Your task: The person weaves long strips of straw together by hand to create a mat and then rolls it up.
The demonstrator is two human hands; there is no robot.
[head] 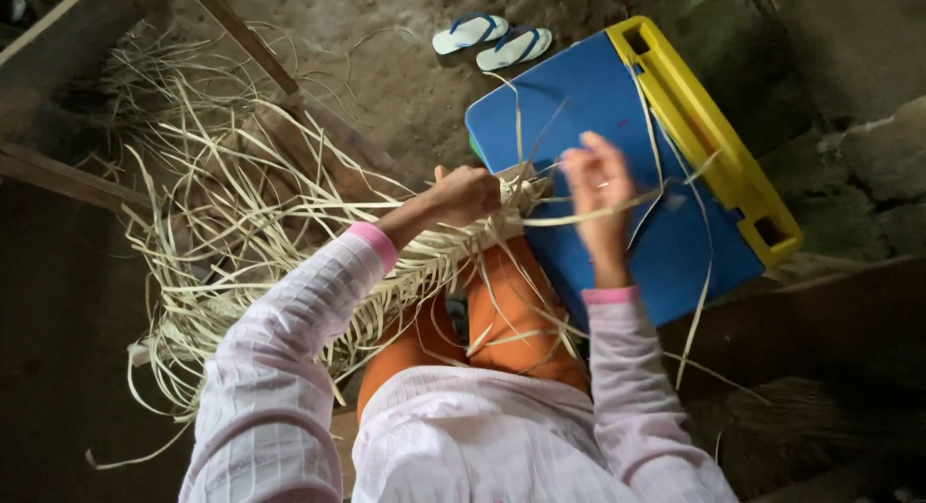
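Observation:
A partly woven mat of pale straw strips (424,262) lies across my lap, over orange trousers. My left hand (466,194) is closed on the woven edge near its top. My right hand (600,190) is raised over the blue board and pinches one long pale strip (579,217) that runs sideways between both hands. Loose strip ends fan out around both hands and hang down over the board. My sleeves are pink and white.
A blue board with a yellow frame (704,136) lies in front of my knees. A pile of loose straw strips (212,204) spreads at left over wooden beams (68,175). A pair of blue and white flip-flops (492,38) sits on the dirt floor. Rough stones (868,165) are at right.

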